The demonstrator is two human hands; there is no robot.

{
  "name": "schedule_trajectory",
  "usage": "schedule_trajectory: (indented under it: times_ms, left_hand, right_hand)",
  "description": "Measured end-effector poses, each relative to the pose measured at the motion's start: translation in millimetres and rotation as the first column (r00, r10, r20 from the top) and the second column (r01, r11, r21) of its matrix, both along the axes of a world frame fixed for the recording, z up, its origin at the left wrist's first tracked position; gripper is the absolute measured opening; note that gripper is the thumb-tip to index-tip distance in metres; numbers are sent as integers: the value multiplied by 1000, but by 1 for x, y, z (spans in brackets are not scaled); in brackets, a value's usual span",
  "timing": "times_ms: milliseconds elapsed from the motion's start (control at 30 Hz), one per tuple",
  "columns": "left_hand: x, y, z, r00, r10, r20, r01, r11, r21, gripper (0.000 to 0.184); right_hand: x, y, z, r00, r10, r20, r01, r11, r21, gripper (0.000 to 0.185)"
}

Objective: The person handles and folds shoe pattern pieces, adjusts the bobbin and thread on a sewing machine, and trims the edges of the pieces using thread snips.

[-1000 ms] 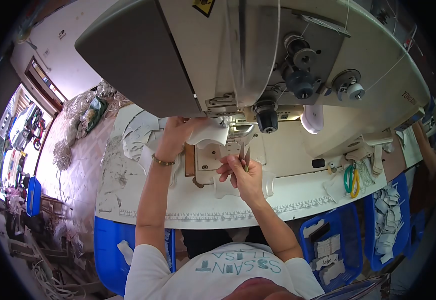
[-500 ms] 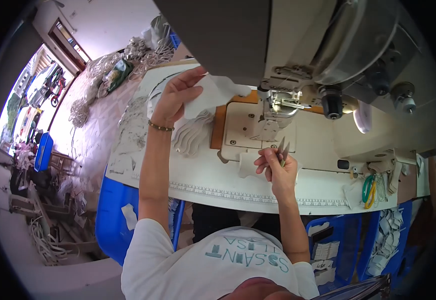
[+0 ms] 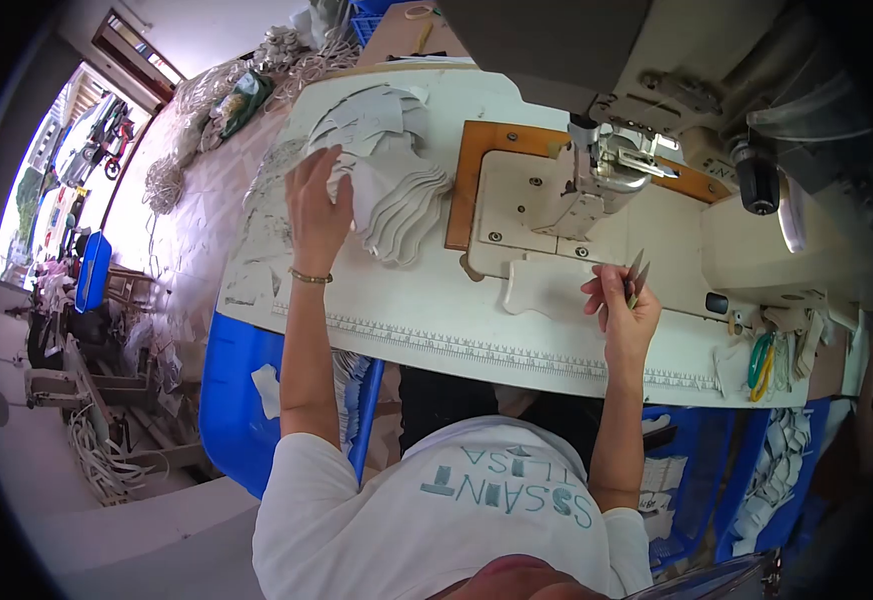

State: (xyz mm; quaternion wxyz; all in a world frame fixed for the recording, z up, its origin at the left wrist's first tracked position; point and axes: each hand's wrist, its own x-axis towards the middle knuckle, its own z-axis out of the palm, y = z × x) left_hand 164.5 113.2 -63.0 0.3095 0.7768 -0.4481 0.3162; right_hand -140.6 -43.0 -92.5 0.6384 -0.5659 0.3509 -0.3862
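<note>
My left hand is open, fingers raised and apart, at the left edge of a fanned stack of white cut pieces on the table. Whether its fingertips touch the top piece I cannot tell. In my right hand is a small pair of thread snips, blades pointing up and away from me. A single white piece lies flat just left of that hand, in front of the sewing machine and its metal plate.
A printed ruler runs along the front edge of the white table. Blue bins stand below at both sides. Green and yellow-handled scissors hang at the right. Bundles of white cord lie on the floor at the left.
My left hand has let go of a white piece, now on the stack, and has moved left and toward me. My right hand keeps the snips. The view has shifted.
</note>
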Motion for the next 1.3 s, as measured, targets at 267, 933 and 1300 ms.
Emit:
schedule_trajectory:
  times_ms: [267,933,1300]
  left_hand:
    - [-135,-53,-29,810,-463,-360,551,811,196,34]
    - [-151,-57,18,-49,-542,-839,644,625,-441,7]
    - [-153,-37,22,0,-639,-770,566,634,-527,5]
  right_hand:
    - [-17,-5,-21,816,-196,-544,-203,783,-588,26]
    - [2,11,40,992,-44,120,91,906,-414,16]
    - [-7,23,29,997,-81,-8,54,733,-678,33]
